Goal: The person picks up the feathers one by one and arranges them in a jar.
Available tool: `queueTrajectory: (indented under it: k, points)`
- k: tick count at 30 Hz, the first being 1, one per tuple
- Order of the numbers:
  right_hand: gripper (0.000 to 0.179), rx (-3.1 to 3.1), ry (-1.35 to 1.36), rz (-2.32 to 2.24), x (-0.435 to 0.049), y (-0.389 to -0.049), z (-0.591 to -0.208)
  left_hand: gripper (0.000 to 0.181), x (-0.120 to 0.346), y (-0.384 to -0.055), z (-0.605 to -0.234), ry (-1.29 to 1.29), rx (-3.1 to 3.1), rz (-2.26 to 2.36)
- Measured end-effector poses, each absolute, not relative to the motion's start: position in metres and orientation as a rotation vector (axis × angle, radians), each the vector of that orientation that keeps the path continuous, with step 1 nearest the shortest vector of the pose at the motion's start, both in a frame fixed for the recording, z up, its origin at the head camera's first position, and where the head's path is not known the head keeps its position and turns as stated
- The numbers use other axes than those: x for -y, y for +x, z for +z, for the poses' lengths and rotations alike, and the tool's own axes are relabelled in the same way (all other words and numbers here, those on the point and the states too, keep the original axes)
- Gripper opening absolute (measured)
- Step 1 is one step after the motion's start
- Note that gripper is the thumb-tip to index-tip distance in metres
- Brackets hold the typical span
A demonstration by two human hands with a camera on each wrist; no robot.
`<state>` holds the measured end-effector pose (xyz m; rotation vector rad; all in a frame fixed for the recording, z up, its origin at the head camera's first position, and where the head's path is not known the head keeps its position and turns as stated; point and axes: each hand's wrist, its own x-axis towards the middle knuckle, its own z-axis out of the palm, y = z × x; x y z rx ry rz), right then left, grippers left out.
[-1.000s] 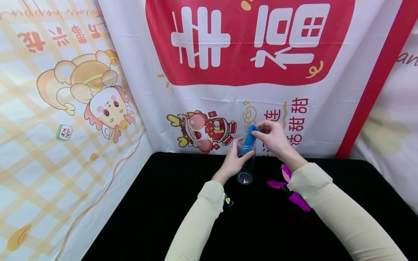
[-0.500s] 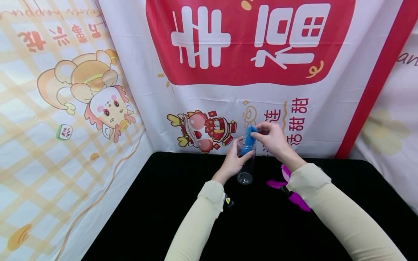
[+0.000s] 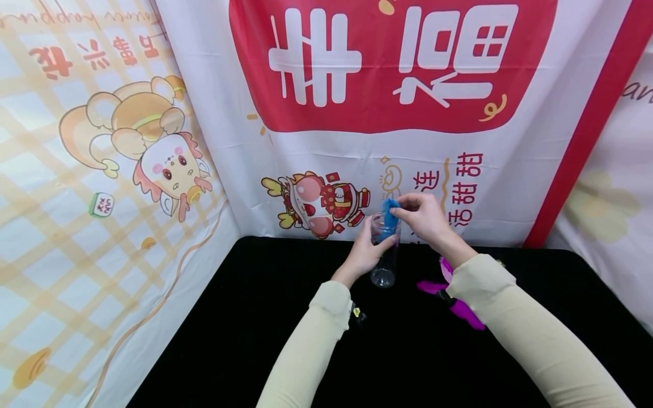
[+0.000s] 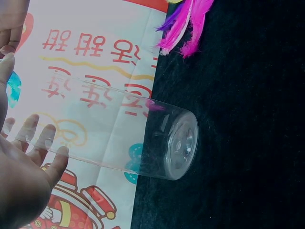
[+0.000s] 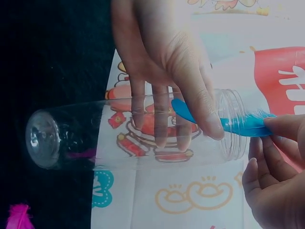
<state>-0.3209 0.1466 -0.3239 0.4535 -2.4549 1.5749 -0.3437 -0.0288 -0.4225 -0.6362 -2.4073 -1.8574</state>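
My left hand (image 3: 364, 252) grips a clear plastic jar (image 3: 384, 276) near its neck, thumb on one side and fingers around the other. In the right wrist view the jar (image 5: 86, 129) shows a threaded, uncapped mouth. A blue feather (image 5: 188, 112) passes through that mouth, its lower part inside the jar and its upper end outside. My right hand (image 3: 420, 215) pinches the upper end of the feather between thumb and forefinger, just above the rim. The left wrist view shows the left hand (image 4: 28, 176) around the jar, with only a bit of blue feather at the edge.
Magenta feathers (image 3: 466, 315) lie on the black tabletop (image 3: 408, 362) beside the right forearm, which partly hides them. In the left wrist view, purple and yellow bits show next to the pink feathers (image 4: 190, 24). A printed cloth (image 3: 316, 153) hangs behind the table.
The blue feather has slid lower into the jar, and my right hand has come down slightly with it. The left hand and jar stay nearly still.
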Motion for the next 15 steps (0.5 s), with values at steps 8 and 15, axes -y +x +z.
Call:
queueTrajectory:
  k: [8, 15]
  points:
    - [0.023, 2.490, 0.424, 1.548, -0.1463, -0.3250, -0.3289, 0.068, 0.0291, -0.3445, -0.4230, -0.640, 2.409, -1.859]
    - [0.022, 2.505, 0.407, 1.557, -0.1454, -0.3258, -0.3330, 0.066, 0.0289, -0.3434, -0.4220, -0.640, 2.415, -1.835]
